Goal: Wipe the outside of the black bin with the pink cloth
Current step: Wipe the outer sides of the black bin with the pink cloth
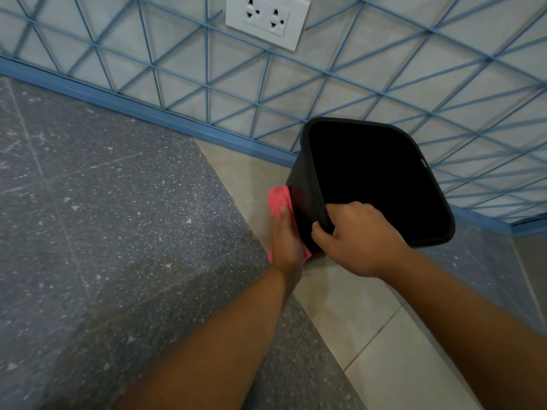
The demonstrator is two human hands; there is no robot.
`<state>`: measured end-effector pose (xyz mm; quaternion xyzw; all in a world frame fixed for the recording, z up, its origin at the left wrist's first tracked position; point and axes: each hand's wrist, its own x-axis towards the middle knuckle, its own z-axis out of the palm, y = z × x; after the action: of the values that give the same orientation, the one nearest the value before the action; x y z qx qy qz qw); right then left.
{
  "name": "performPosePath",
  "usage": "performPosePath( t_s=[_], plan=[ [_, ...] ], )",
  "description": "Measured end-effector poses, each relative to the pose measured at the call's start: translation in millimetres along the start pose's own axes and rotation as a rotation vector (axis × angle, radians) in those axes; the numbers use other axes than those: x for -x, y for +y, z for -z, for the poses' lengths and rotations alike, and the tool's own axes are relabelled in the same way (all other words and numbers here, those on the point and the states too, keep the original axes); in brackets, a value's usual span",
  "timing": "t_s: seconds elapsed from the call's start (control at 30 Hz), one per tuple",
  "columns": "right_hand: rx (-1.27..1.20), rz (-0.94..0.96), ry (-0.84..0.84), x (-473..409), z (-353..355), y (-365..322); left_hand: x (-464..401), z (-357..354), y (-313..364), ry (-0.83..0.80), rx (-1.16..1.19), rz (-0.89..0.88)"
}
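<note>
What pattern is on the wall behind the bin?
Pale grey wall tiles crossed by blue lines forming triangles, seen from the head camera.

Soft even light, bowed edges

Two bare forearms enter from the bottom edge, no sleeve over either up to the frame edge. Left hand (285,242) and right hand (359,241) are ungloved. Nothing worn shows on the visible fingers or wrists.
</note>
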<state>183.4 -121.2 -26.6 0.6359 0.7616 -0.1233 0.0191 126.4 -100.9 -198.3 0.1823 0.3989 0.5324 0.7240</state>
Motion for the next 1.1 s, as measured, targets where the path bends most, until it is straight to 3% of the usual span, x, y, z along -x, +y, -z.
performPosePath(
  t_s=[0.13,0.3,0.43,0.63,0.83,0.9,1.1],
  plan=[
    [0.000,0.021,-0.004,0,-2,2,11,-1,-5,-0.037,-0.033,-0.101],
    [-0.007,-0.008,0.001,-3,-2,4,-13,2,5,-0.034,-0.051,0.024],
    [-0.030,-0.005,-0.008,-3,-2,6,-5,-6,7,-0.042,-0.107,-0.063],
    [-0.015,-0.020,-0.008,-2,-1,6,-36,-1,-6,0.028,-0.077,0.052],
    [-0.017,-0.008,-0.022,1,-2,7,11,-5,-12,-0.011,-0.117,-0.114],
    [-0.028,-0.028,-0.023,3,-2,6,4,5,-23,0.022,-0.046,-0.054],
    [-0.026,-0.145,0.013,3,-2,-3,-7,23,-4,0.031,-0.319,0.049]
  ],
)
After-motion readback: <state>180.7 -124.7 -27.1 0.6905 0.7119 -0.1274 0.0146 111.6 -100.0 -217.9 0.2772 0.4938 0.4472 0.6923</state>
